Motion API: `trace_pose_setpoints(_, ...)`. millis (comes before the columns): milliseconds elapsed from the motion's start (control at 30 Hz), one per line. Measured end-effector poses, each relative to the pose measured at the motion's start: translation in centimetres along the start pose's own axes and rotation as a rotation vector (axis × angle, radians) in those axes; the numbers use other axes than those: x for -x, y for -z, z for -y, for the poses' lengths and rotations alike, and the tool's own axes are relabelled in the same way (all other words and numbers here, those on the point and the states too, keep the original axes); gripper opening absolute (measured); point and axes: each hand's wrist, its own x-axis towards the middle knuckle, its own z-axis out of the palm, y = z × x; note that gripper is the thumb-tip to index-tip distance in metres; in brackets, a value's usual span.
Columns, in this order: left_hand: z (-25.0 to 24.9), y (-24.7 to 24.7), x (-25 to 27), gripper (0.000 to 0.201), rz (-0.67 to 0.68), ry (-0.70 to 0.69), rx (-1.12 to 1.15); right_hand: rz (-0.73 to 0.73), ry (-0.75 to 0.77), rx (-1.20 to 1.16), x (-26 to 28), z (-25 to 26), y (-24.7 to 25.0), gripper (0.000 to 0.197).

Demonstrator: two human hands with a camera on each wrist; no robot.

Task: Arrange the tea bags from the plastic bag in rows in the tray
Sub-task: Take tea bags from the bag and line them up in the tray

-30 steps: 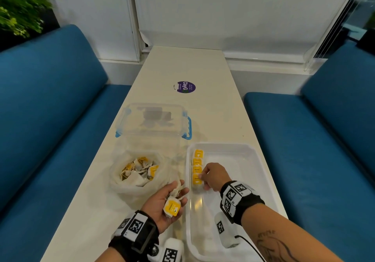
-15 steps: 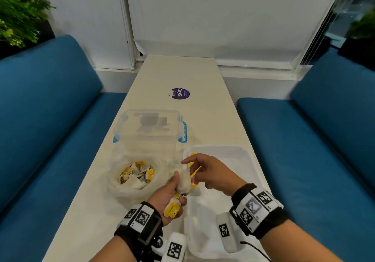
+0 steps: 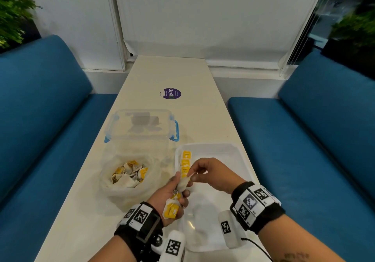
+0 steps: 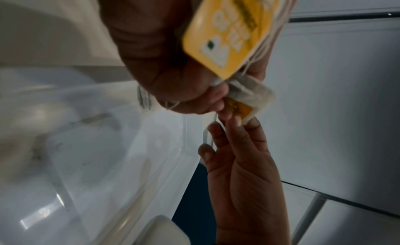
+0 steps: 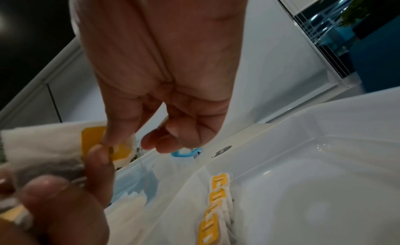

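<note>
Nearest, left hand point(image 3: 171, 195), palm up over the near left rim of the tray point(image 3: 239, 156): grip curled around a yellow-tagged tea bag point(image 3: 171, 211) in the palm and around the lower end of a second tea bag point(image 3: 182, 183) held upright at the fingertips. In the left wrist view, large yellow tag point(image 4: 229, 33) against the palm, string looped beneath it.

Just beyond, right hand point(image 3: 211, 173) above the tray: grip of thumb and forefinger pinching the top edge of the upright tea bag, remaining fingers loosely bent and apart from it. In the right wrist view, pinch closing on the bag's yellow tag point(image 5: 116, 151).

Below the hands, white tray on the pale surface point(image 3: 178, 74); single row of tea bags point(image 3: 185, 162) along its left wall, yellow tags up, each touching the next.

Left of the tray, open plastic bag point(image 3: 129, 188) holding a loose heap of tea bags.

Behind the bag, clear lidded container point(image 3: 142, 125) with blue clips.

Farther along the surface, round purple sticker point(image 3: 172, 93). Blue seats point(image 3: 40, 109) on both sides.
</note>
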Motion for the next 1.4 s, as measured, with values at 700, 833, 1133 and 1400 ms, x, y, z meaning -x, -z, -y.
trace_pose_setpoints(700,-0.3,3.1,0.1,0.032,-0.104,-0.066,0.117,-0.121,-0.29,0.169,-0.6,0.1,0.1,0.026)
trace_pose_setpoints(833,-0.5,3.3,0.0,0.03,-0.105,-0.063,0.127,-0.122,-0.304,0.197,-1.2,0.2,-0.1,0.027)
trace_pose_setpoints(1133,-0.7,3.6,-0.1,0.031,-0.125,-0.069,0.12,0.144,-0.469,0.383,-2.3,-0.9,-0.7,0.024)
trace_pose_setpoints(1400,-0.8,4.0,-0.2,0.03,-0.13,-0.065,0.132,0.235,-0.511,0.328,-4.1,-2.3,-2.7,0.017)
